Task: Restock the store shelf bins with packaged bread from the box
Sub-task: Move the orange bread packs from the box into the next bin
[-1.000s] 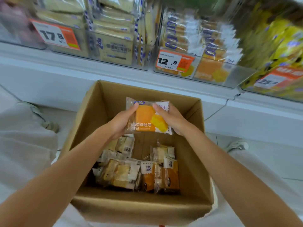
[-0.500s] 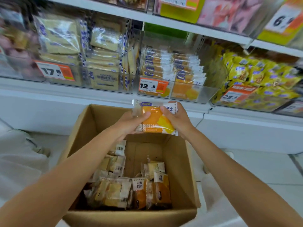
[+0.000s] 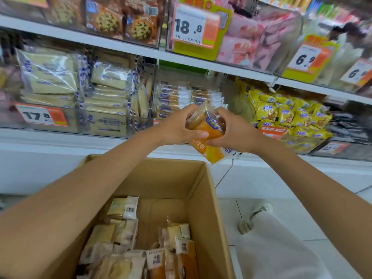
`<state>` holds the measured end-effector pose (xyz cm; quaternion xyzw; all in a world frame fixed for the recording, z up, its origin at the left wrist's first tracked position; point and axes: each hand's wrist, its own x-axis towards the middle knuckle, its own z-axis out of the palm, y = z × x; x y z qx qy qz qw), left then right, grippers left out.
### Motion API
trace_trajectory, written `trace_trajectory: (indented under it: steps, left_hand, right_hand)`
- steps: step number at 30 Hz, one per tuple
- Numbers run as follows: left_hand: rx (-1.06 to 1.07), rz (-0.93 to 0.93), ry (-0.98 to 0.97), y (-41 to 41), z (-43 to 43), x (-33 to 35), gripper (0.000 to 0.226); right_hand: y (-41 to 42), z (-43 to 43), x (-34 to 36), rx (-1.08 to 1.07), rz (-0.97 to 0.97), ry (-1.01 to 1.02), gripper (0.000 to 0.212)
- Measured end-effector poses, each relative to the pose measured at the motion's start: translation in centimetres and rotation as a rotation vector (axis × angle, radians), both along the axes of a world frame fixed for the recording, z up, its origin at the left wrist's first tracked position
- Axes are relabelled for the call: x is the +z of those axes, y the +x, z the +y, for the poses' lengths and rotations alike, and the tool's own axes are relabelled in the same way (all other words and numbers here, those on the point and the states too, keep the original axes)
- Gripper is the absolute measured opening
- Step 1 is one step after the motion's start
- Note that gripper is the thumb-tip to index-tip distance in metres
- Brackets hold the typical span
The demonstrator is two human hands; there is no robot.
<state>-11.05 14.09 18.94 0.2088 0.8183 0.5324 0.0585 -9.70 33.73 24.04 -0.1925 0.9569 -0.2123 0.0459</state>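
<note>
An orange bread packet [image 3: 209,137] is held up between both hands, tilted on end, in front of a clear shelf bin [image 3: 189,97] stocked with the same orange packets. My left hand [image 3: 177,125] grips its left side. My right hand [image 3: 235,131] grips its right side. Below, the open cardboard box [image 3: 203,198] holds several more bread packets [image 3: 132,248] at its bottom.
Left of that bin stand bins of pale toast packs [image 3: 80,93] with a 17.8 price tag [image 3: 41,116]. Yellow snack bags [image 3: 285,115] fill the bin to the right. An upper shelf [image 3: 141,51] carries cookies and pink packs. A white-trousered leg and shoe [image 3: 255,216] lie right of the box.
Both hands have lifted the orange packet out of the box and up to the shelf bin, turning it from flat to on end. The view has tilted upward.
</note>
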Motion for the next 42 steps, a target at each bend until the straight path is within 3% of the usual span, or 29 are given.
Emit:
trace_trajectory:
  steps: [3, 6, 10, 12, 15, 18, 22, 29, 31, 33, 36, 39, 42]
  left_hand:
    - [0.007, 0.051, -0.107, -3.8, 0.2, 0.0, 0.095]
    - [0.121, 0.159, -0.249, -8.5, 0.8, -1.1, 0.079]
    - [0.164, 0.307, -0.465, -16.1, 3.1, -2.2, 0.058]
    - [0.135, 0.345, -0.614, -19.7, 4.7, -2.0, 0.072]
    - [0.055, 0.255, -0.842, -23.0, 5.9, -2.3, 0.107]
    - [-0.002, 0.153, -1.016, -23.8, 5.4, -3.2, 0.115]
    - [-0.014, 0.17, -1.045, -23.9, 5.1, -3.2, 0.112]
    - [-0.005, 0.194, -1.022, -24.1, 5.2, -3.6, 0.112]
    - [-0.003, 0.189, -1.027, -24.1, 5.2, -3.5, 0.112]
    - [0.0, 0.188, -1.032, -24.0, 5.2, -3.5, 0.111]
    - [0.004, 0.181, -1.024, -23.9, 5.1, -3.4, 0.111]
    - [0.0, 0.183, -1.013, -23.8, 5.2, -3.5, 0.111]
    - [0.004, 0.174, -1.008, -23.9, 5.1, -3.6, 0.111]
  right_hand:
    - [-2.3, 2.1, 0.9, -0.162, 0.202, 0.025, 0.058]
    - [-5.2, 4.3, 0.8, -0.336, 0.406, 0.057, 0.058]
    - [-9.6, 4.9, -0.4, -0.402, 0.503, 0.175, 0.053]
    - [-11.8, 4.7, -1.3, -0.428, 0.525, 0.267, 0.053]
    - [-15.6, 4.3, -2.9, -0.52, 0.497, 0.326, 0.053]
    - [-19.6, 4.2, -3.6, -0.659, 0.482, 0.45, 0.045]
    - [-25.1, 3.6, -4.1, -0.661, 0.425, 0.646, 0.041]
    - [-28.9, 4.2, -6.6, -0.579, 0.448, 0.545, 0.074]
    - [-28.5, 4.3, -7.4, -0.484, 0.517, 0.538, 0.07]
    - [-28.8, 4.1, -7.9, -0.441, 0.536, 0.58, 0.067]
    - [-29.4, 3.1, -7.6, -0.451, 0.434, 0.666, 0.088]
    - [-29.3, 3.0, -7.7, -0.438, 0.518, 0.688, 0.096]
    - [-30.0, 2.9, -7.9, -0.351, 0.278, 0.52, 0.09]
